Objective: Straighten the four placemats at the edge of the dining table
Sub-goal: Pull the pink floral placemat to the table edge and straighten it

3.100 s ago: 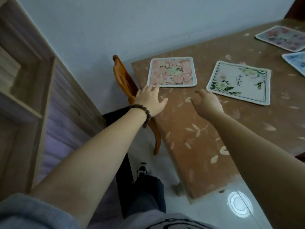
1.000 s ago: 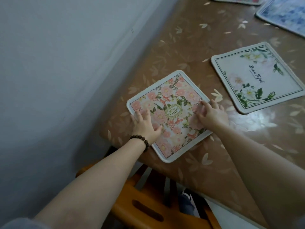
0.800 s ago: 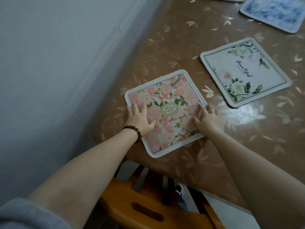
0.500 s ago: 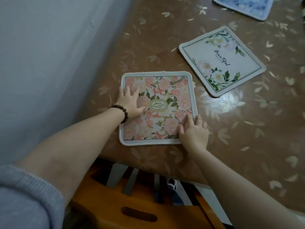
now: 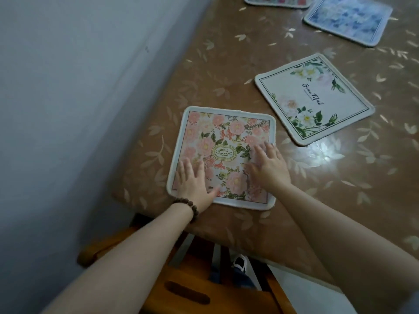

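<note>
A pink floral placemat (image 5: 223, 141) lies near the table's corner, its near edge roughly parallel to the table edge. My left hand (image 5: 193, 181) rests flat on its near left part, fingers spread. My right hand (image 5: 268, 165) lies flat on its near right part. A white placemat with green leaves (image 5: 314, 97) sits skewed to the right. Beyond it a blue placemat (image 5: 348, 18) lies at an angle, and a fourth placemat (image 5: 276, 1) shows only as a strip at the top edge.
The brown table (image 5: 238, 60) with a leaf-pattern cover runs along a pale wall (image 5: 79, 98) on the left. An orange wooden chair (image 5: 199, 288) stands tucked under the near table edge. My shoe (image 5: 240, 262) shows below on a pale floor.
The pink placemat turned from a diamond-like skew to square with the table edge under both hands. My hands slid toward its near part.
</note>
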A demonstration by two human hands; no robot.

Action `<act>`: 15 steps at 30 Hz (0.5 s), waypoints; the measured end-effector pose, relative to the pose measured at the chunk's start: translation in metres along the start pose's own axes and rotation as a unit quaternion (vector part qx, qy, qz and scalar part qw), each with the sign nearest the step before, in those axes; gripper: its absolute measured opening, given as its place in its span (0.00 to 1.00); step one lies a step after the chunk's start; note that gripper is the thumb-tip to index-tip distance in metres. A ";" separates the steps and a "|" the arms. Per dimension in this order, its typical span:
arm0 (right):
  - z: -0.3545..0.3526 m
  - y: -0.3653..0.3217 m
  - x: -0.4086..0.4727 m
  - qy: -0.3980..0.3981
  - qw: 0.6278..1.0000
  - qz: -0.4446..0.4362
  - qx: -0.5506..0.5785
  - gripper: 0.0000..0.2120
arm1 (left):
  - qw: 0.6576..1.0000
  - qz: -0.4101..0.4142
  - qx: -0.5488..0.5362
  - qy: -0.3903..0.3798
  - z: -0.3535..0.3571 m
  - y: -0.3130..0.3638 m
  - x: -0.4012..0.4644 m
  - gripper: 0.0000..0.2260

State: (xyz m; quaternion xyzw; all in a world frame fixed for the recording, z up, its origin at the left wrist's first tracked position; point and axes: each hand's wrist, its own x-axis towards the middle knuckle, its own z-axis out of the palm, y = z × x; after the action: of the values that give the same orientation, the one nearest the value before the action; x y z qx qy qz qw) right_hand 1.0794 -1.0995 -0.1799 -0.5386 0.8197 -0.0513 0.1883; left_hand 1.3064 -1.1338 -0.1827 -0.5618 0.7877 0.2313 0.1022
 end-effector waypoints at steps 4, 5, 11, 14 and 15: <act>-0.006 0.007 0.049 -0.033 0.998 -0.053 -0.029 0.27 | 0.998 -0.029 0.040 -0.024 0.016 -0.003 -0.022 0.56; -0.009 0.008 0.063 -0.036 0.997 -0.054 -0.035 0.28 | 0.998 -0.044 0.045 -0.018 0.017 -0.005 -0.024 0.56; -0.025 0.010 0.127 -0.059 0.995 -0.057 -0.049 0.30 | 0.994 -0.098 0.042 0.003 0.017 -0.009 -0.024 0.54; -0.022 0.010 0.125 -0.027 0.997 -0.061 -0.050 0.29 | 0.994 -0.098 0.040 0.010 0.019 -0.008 -0.023 0.53; -0.021 0.010 0.121 -0.014 0.997 -0.062 -0.053 0.29 | 0.994 -0.097 0.039 0.011 0.019 -0.007 -0.023 0.53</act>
State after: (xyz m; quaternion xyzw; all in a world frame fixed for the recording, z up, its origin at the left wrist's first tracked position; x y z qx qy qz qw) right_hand 1.0207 -1.2065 -0.1944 -0.5982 0.7836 -0.0116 0.1676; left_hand 1.3194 -1.1077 -0.1914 -0.6337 0.7389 0.1832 0.1379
